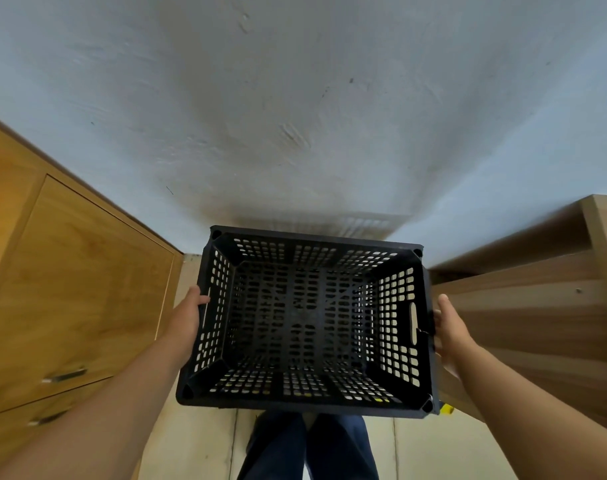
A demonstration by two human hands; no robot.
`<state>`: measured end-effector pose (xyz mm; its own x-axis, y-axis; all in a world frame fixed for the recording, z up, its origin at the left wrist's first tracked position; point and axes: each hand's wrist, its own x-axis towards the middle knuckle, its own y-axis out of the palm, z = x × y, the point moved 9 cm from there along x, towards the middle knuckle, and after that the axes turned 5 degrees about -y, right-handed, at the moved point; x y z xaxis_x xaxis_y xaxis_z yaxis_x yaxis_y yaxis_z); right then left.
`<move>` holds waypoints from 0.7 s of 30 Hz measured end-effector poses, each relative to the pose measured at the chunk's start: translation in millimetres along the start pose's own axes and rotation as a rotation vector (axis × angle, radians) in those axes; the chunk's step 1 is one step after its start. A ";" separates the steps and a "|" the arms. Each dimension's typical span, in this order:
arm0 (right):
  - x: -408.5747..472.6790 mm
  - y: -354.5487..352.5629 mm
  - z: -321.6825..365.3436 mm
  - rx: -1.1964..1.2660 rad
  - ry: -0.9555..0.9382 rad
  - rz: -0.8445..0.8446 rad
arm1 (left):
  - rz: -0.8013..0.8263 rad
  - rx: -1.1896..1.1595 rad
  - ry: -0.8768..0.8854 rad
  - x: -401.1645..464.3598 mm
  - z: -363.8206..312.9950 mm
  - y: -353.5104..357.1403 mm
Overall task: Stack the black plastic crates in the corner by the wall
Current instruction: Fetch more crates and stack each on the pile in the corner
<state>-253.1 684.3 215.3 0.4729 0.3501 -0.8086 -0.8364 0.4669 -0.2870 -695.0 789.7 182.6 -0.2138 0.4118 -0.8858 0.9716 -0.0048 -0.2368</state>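
Note:
A black plastic crate [305, 320] with perforated walls and floor is seen from above, open side up, in the lower middle of the head view. My left hand [188, 317] grips its left wall, fingers hooked over the rim. My right hand [449, 332] holds the right wall beside the handle slot. Through the holes in the floor more black lattice shows, so it seems to sit over another crate; I cannot tell whether they touch. The far rim is close to the white wall [295, 116].
A wooden cabinet [70, 289] with metal handles stands to the left. Wooden furniture [537, 306] stands to the right, tight against the crate. Pale floor tiles [198, 441] and my legs in dark trousers [309, 448] lie below. A small yellow item [445, 408] peeks by the crate's near right corner.

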 end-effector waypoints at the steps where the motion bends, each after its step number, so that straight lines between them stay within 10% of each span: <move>1: -1.7 1.4 1.8 -0.001 -0.012 -0.001 | -0.010 0.014 -0.002 4.6 4.9 -4.4; 7: -5.4 -0.7 -12.1 -0.036 -0.063 -0.049 | -0.098 0.314 0.244 -3.0 3.5 -3.8; 21: -14.9 2.3 -103.8 -0.974 -0.497 -0.372 | -0.521 1.200 0.600 -5.7 78.7 9.3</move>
<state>-290.8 595.9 173.5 0.6111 0.7041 -0.3616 -0.3794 -0.1404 -0.9145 -692.7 715.6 153.9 -0.1433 0.9187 -0.3682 0.0625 -0.3629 -0.9297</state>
